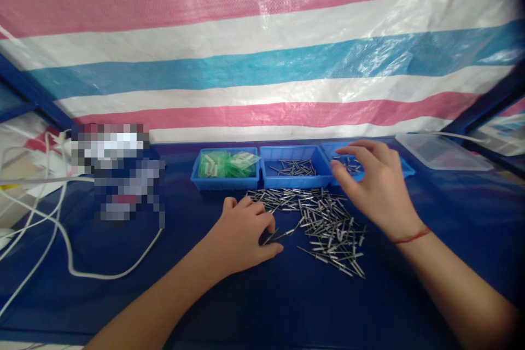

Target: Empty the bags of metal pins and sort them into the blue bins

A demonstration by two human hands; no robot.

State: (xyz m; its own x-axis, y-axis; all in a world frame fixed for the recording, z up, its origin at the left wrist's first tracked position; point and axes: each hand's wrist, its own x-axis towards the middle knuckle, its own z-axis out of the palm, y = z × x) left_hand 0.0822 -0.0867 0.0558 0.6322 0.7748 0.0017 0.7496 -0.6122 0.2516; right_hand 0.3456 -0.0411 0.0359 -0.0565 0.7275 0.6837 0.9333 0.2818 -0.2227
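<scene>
A loose pile of blind rivets [328, 224], thin silver pins with thicker sleeves, lies on the dark blue table. At the pile's left edge, my left hand [248, 232] is low over the table, its fingers bent and its thumb apart. A few rivets lie beside its fingertips, and I see none gripped. My right hand [373, 186] hovers at the right blue bin [404, 167], thumb and fingers spread, nothing visible between them. It partly hides that bin, where some rivets show. More rivets lie in the middle blue bin [295, 180].
The left blue bin [225, 181] holds green plastic packets [215, 164]. A clear plastic lid [443, 152] lies at the back right. White cables [69, 251] loop across the left side beside a pixelated area. A striped plastic sheet [262, 71] hangs behind the table.
</scene>
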